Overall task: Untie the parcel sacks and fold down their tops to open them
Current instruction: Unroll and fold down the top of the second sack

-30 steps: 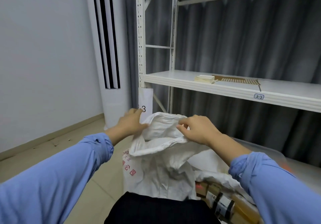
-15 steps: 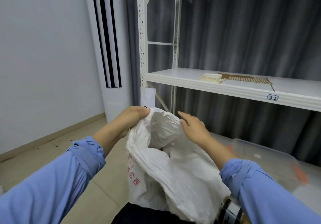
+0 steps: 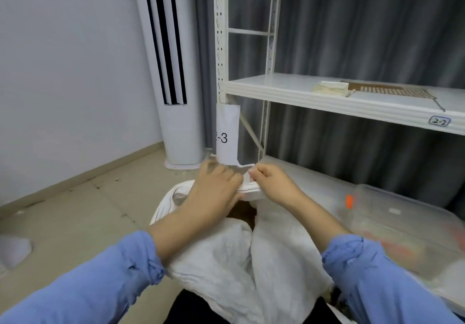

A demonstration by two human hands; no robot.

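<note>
Big white shelf rack (image 3: 327, 97) behind. On the floor right in front: parcel sack (image 3: 226, 260), untied, mouth gaping. Mid fold-down at the far rim. Right hand (image 3: 274, 185) pinching the rolled edge (image 3: 251, 193); left hand (image 3: 211, 195) laid over it, too blurry to call gripping or pressing. Next, probably: rolling that cuff lower, evenly all round.

Soft, even light fills the room. The wall (image 3: 63, 72) at upper left is bright, the curtain (image 3: 364, 21) at upper right dim. The white sack (image 3: 226, 260) is lit flat, dark only in its opening. My left hand (image 3: 214, 193) smears at the fingertips; the clear bin (image 3: 402, 223) at lower right blurs. Straight lines bow near the edges.
</note>
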